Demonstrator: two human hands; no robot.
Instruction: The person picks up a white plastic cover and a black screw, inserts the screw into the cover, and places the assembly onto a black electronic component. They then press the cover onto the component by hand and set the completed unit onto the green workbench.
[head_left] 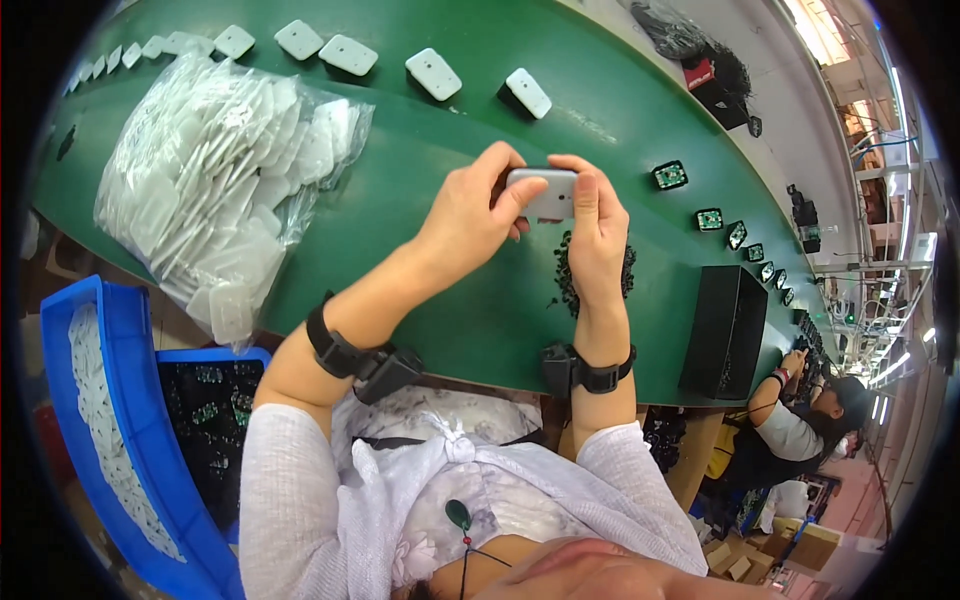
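Observation:
Between my two hands, over the middle of the green table, is a light grey plastic housing with rounded corners point(556, 184). My left hand point(470, 212) grips its left end, with the thumb lying across the top face. My right hand point(598, 232) closes round the right end, thumb pressed on the face. Beneath and beside my right hand lies a heap of small black parts point(564, 270), partly hidden by the hand and wrist. Farther off, the nearest finished-looking housing point(528, 93) has a white top over a black base.
A row of white-topped housings point(433, 75) runs along the far left. A clear bag of white covers point(210, 170) fills the left. Green circuit boards in black cases point(670, 175) line the right, by a black box point(715, 330). Blue bins point(120, 400) stand lower left; a co-worker point(800, 420) sits right.

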